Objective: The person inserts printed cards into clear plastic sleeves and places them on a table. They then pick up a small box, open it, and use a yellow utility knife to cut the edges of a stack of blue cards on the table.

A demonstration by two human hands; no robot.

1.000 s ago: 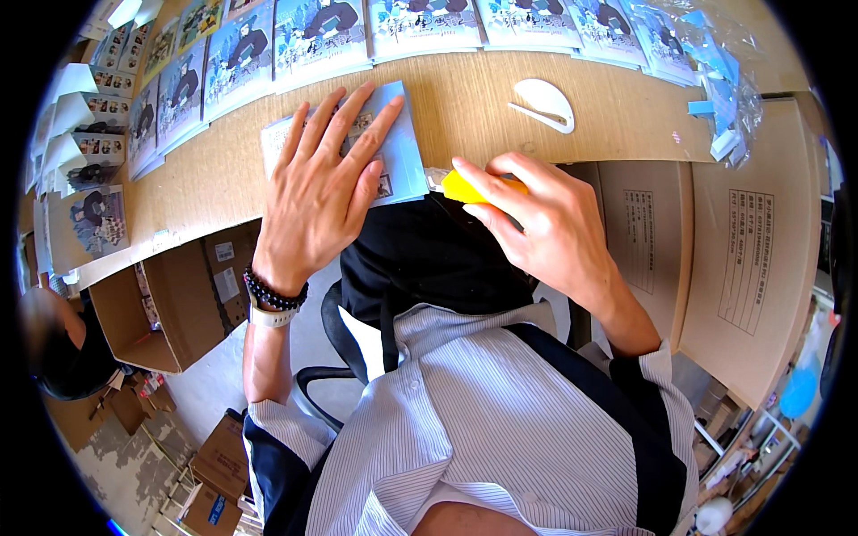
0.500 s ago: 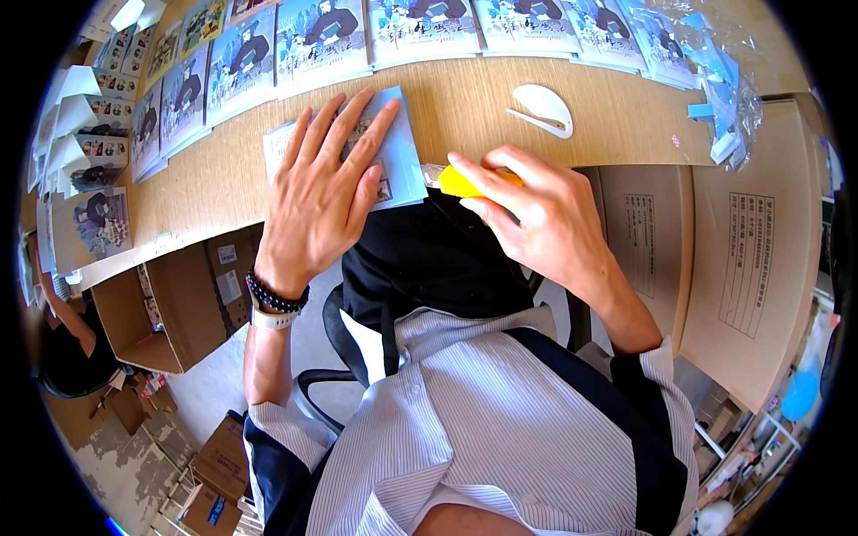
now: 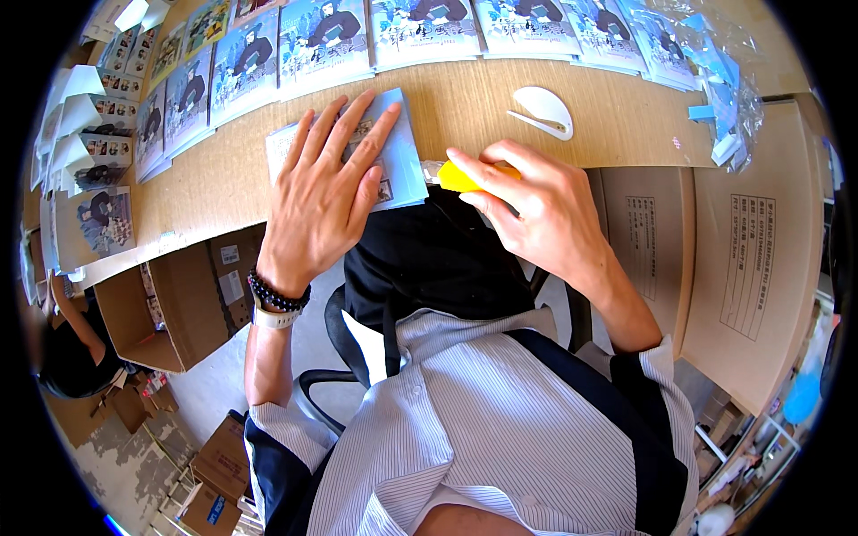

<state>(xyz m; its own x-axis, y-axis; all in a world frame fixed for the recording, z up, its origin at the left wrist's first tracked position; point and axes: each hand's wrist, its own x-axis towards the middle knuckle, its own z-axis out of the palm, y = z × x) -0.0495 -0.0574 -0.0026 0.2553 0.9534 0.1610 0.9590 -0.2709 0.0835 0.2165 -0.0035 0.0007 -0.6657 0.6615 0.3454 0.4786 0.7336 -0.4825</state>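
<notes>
while the left hand [image 3: 326, 192] lies flat with fingers spread wide on a blue booklet [image 3: 400, 152], it pins the booklet against the tabletop [image 3: 474, 103] so it cannot slide — the booklet sits at the near edge, just before the person. the right hand [image 3: 536, 210] is closed around a yellow cutter [image 3: 458, 178], its tip touching the booklet's right edge. a white cutter [image 3: 541, 112] rests apart, farther back, and a row of booklets [image 3: 420, 27] lies along the far side.
</notes>
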